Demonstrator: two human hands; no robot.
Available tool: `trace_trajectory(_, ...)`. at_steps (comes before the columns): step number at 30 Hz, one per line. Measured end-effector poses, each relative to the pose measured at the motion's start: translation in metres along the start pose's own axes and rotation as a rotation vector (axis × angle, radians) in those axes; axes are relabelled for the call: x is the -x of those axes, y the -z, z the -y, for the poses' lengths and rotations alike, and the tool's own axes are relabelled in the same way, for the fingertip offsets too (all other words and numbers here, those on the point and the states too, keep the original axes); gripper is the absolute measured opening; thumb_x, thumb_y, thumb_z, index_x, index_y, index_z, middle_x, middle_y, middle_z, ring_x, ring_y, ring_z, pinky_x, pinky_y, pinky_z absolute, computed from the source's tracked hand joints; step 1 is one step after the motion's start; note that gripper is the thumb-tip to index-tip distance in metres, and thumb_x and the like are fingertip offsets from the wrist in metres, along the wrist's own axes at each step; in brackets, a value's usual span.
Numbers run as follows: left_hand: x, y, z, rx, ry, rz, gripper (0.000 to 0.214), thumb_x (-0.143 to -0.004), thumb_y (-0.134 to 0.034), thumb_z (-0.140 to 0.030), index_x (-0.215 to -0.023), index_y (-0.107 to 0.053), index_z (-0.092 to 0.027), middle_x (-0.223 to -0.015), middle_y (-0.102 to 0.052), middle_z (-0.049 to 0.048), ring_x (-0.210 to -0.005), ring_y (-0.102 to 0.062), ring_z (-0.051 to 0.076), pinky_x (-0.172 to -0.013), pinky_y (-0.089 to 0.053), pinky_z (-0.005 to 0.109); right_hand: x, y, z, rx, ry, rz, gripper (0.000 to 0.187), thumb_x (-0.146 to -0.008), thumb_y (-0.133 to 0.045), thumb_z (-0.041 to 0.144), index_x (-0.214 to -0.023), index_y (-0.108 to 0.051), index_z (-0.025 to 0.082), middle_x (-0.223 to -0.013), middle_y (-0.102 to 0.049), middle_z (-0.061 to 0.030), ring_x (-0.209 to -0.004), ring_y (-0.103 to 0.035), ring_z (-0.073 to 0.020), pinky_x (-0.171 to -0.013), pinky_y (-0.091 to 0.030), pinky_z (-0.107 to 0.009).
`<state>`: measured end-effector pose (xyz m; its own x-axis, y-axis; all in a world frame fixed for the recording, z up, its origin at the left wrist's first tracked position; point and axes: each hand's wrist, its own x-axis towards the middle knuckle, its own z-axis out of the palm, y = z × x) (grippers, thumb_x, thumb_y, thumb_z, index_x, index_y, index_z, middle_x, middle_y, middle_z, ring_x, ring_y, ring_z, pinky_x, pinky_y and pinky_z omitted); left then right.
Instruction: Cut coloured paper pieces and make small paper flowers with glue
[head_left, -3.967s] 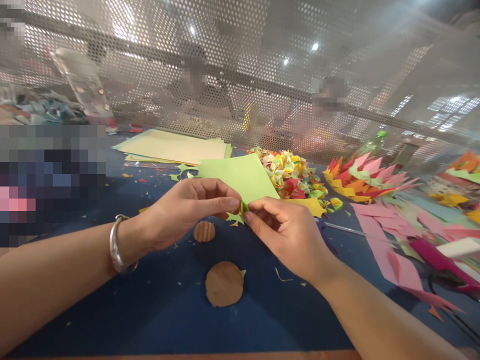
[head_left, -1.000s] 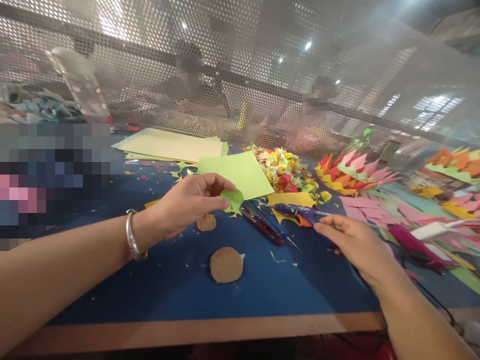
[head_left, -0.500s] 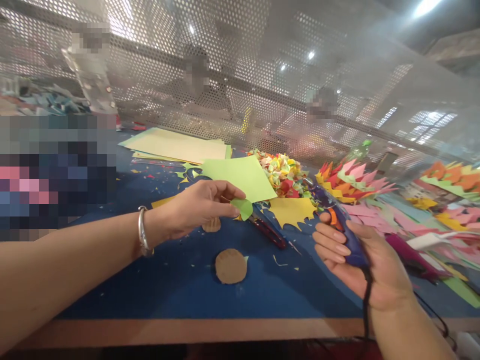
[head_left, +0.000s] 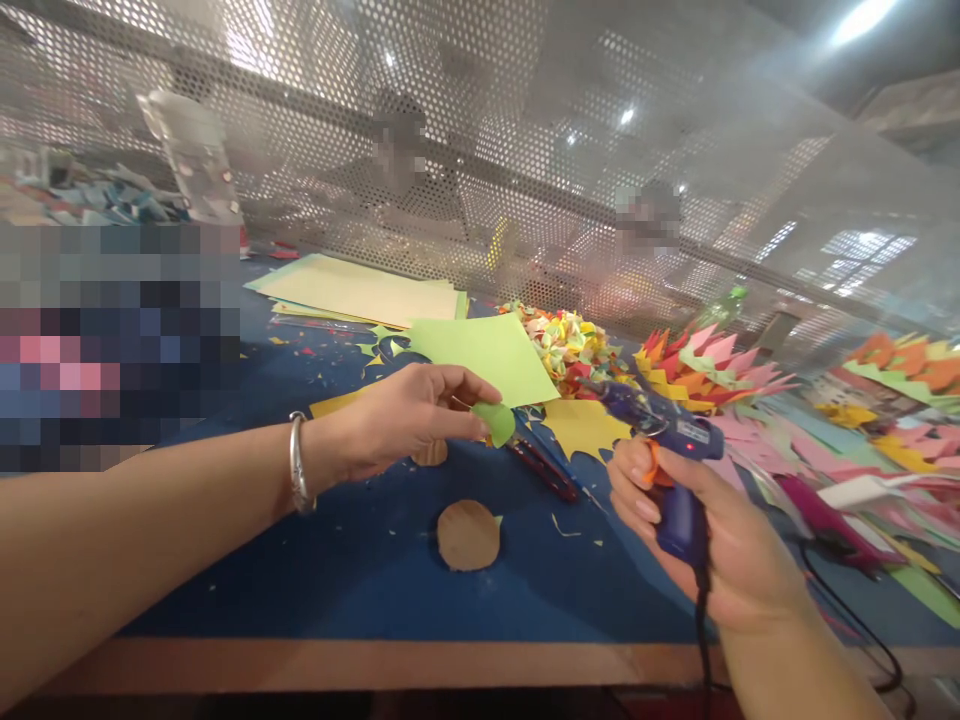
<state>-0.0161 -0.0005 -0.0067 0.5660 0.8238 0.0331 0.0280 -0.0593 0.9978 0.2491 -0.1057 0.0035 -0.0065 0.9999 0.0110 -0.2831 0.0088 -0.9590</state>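
My left hand point(head_left: 427, 415) pinches a small rounded piece of green paper point(head_left: 495, 424) between thumb and fingers, above the blue table. In my right hand point(head_left: 697, 520) is a blue hot glue gun point(head_left: 667, 420), gripped by its handle with fingers at the orange trigger. Its nozzle points left, and a small red light glows on its side. Below and between my hands lies a round cardboard disc point(head_left: 469, 536). Another cardboard piece point(head_left: 430, 453) is partly hidden under my left hand. Scissors point(head_left: 547, 470) with dark red handles rest just right of the green piece.
Light green paper point(head_left: 487, 350) and a stack of cream sheets point(head_left: 360, 285) lie farther back. Beside them is a heap of colourful paper scraps point(head_left: 566, 345). Yellow paper point(head_left: 581, 428), paper crowns point(head_left: 705, 365) and a magenta tool point(head_left: 832, 520) lie to the right. Behind stands a perforated screen point(head_left: 315, 130).
My right hand has turned the glue gun from pointing up and away to a more level pose, nozzle toward the left. My left hand still holds the green paper, nearly unmoved.
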Motion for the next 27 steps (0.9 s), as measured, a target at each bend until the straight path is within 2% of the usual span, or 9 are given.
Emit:
trace_trajectory(2, 0.000, 0.000, 0.000, -0.066, -0.019, 0.005, 0.041, -0.074, -0.079, -0.028, -0.111, -0.069, -0.014, -0.086, -0.068, 0.0019, -0.079, -0.062, 0.016, -0.067, -0.044, 0.028, 0.002, 0.001, -0.004, 0.192, 0.039, -0.072, 0.022, -0.085, -0.075, 0.037, -0.075, -0.068, 0.018, -0.065, -0.052, 0.0008, -0.056, -0.045, -0.0112, -0.051, -0.039, -0.023)
trace_trajectory(5, -0.002, -0.001, 0.001, -0.115, -0.020, 0.026, 0.041, -0.075, -0.077, -0.029, -0.112, -0.067, -0.014, -0.079, -0.064, -0.0004, -0.068, -0.056, 0.013, -0.057, -0.040, 0.025, 0.007, 0.001, -0.010, 0.497, 0.085, -0.176, 0.038, -0.089, -0.071, 0.044, -0.063, -0.062, 0.019, -0.058, -0.054, -0.0004, -0.059, -0.049, -0.0151, -0.057, -0.040, -0.027)
trace_trajectory(7, -0.002, -0.002, 0.001, -0.121, -0.030, 0.041, 0.041, -0.076, -0.077, -0.029, -0.112, -0.067, -0.014, -0.077, -0.064, -0.0005, -0.064, -0.053, 0.012, -0.053, -0.038, 0.024, 0.009, -0.001, -0.013, 0.675, 0.118, -0.200, 0.047, -0.090, -0.069, 0.049, -0.056, -0.055, 0.020, -0.059, -0.056, -0.0017, -0.062, -0.051, -0.0168, -0.061, -0.041, -0.029)
trace_trajectory(10, -0.002, -0.002, 0.001, -0.126, -0.043, 0.058, 0.041, -0.076, -0.077, -0.031, -0.112, -0.066, -0.013, -0.078, -0.065, 0.0003, -0.060, -0.050, 0.011, -0.050, -0.039, 0.024, 0.011, -0.005, -0.014, 0.858, 0.179, -0.185, 0.049, -0.089, -0.068, 0.052, -0.055, -0.052, 0.022, -0.061, -0.058, -0.0015, -0.064, -0.053, -0.0183, -0.065, -0.044, -0.029)
trace_trajectory(15, 0.000, -0.004, -0.002, -0.154, -0.069, 0.066, 0.041, -0.076, -0.076, -0.031, -0.110, -0.067, -0.013, -0.076, -0.063, -0.0010, -0.060, -0.050, 0.011, -0.050, -0.039, 0.023, 0.012, -0.013, -0.013, 1.002, 0.237, -0.105, 0.042, -0.093, -0.062, 0.048, -0.060, -0.053, 0.023, -0.056, -0.053, 0.0024, -0.056, -0.049, -0.0163, -0.057, -0.044, -0.027)
trace_trajectory(18, 0.001, -0.005, -0.003, -0.208, -0.097, 0.062, 0.038, -0.075, -0.076, -0.030, -0.108, -0.068, -0.013, -0.074, -0.063, -0.0009, -0.066, -0.054, 0.013, -0.057, -0.043, 0.025, 0.011, -0.017, -0.013, 1.014, 0.264, -0.076, 0.030, -0.094, -0.060, 0.046, -0.079, -0.068, 0.021, -0.072, -0.067, -0.0009, -0.072, -0.062, -0.0214, -0.069, -0.052, -0.029)
trace_trajectory(20, 0.002, -0.005, -0.004, -0.211, -0.099, 0.076, 0.038, -0.075, -0.076, -0.030, -0.108, -0.068, -0.013, -0.079, -0.067, 0.0014, -0.073, -0.060, 0.016, -0.065, -0.047, 0.028, 0.011, -0.018, -0.013, 1.013, 0.281, -0.059, 0.027, -0.095, -0.060, 0.044, -0.088, -0.072, 0.021, -0.079, -0.071, -0.0023, -0.084, -0.067, -0.0245, -0.075, -0.054, -0.030)
trace_trajectory(23, 0.003, -0.006, -0.005, -0.188, -0.087, 0.107, 0.037, -0.075, -0.074, -0.029, -0.108, -0.067, -0.014, -0.086, -0.070, 0.0035, -0.079, -0.064, 0.019, -0.073, -0.049, 0.032, 0.010, -0.018, -0.014, 1.017, 0.289, -0.038, 0.026, -0.097, -0.058, 0.042, -0.088, -0.071, 0.022, -0.079, -0.072, -0.0028, -0.089, -0.069, -0.0257, -0.077, -0.056, -0.031)
trace_trajectory(27, 0.004, -0.008, -0.006, -0.208, -0.088, 0.114, 0.035, -0.076, -0.073, -0.028, -0.108, -0.067, -0.015, -0.087, -0.071, 0.0029, -0.080, -0.065, 0.019, -0.073, -0.050, 0.031, 0.010, -0.015, -0.013, 1.056, 0.287, 0.007, 0.024, -0.098, -0.056, 0.041, -0.094, -0.070, 0.022, -0.085, -0.073, -0.0037, -0.094, -0.070, -0.0269, -0.085, -0.056, -0.034)
